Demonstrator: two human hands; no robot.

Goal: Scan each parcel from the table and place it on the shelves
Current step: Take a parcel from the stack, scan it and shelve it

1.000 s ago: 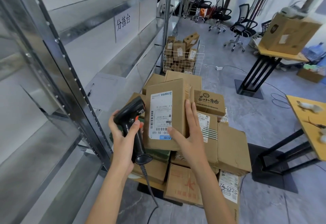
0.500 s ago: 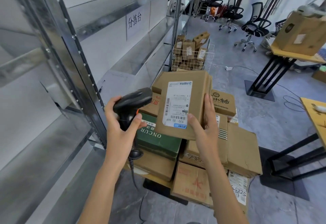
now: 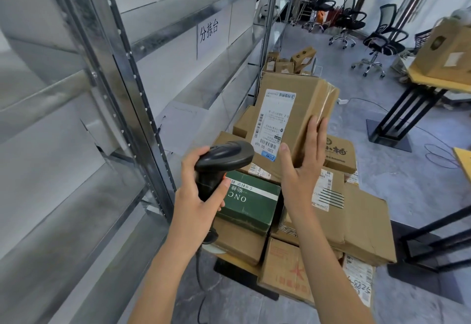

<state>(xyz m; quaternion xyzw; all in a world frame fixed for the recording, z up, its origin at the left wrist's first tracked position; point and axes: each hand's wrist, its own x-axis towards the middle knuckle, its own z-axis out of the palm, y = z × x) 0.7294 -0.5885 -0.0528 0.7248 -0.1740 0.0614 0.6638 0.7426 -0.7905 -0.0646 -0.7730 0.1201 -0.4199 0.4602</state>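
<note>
My right hand (image 3: 302,168) grips the lower right edge of a brown cardboard parcel (image 3: 303,109), held up with its white shipping label facing me. My left hand (image 3: 198,196) holds a black barcode scanner (image 3: 221,160) by its handle, the scanner head just below and left of the label. Under both hands a pile of parcels (image 3: 356,216) covers the small table, among them a green box (image 3: 251,201). The metal shelves (image 3: 76,196) run along the left.
A shelf upright (image 3: 127,89) stands close to my left hand. A wire basket with small parcels (image 3: 288,65) sits behind the pile. Black-legged tables (image 3: 418,109) and office chairs (image 3: 382,40) stand to the right. The scanner cable (image 3: 201,295) hangs to the floor.
The held parcel has risen and tilted to the right, uncovering the green box. My left hand has turned the scanner so its head points toward the label.
</note>
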